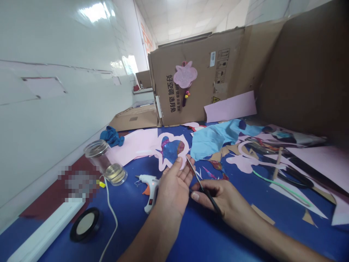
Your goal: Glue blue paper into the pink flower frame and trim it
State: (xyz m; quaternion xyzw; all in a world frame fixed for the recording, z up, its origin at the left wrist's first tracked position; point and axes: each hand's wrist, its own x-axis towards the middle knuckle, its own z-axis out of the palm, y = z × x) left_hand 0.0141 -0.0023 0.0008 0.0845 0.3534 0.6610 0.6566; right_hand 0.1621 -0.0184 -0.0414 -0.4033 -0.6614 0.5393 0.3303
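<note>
Steadying a pink-edged paper cutout above the blue tabletop, the left hand holds its fingers slightly spread, tips against the cutout's lower edge. The right hand curls its fingers around black-handled scissors. That cutout looks light and limp, best held by its wide pink margin.

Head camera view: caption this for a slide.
Right hand holds black-handled scissors near a pink-edged blue cut-out at the left hand's fingertips.
</note>
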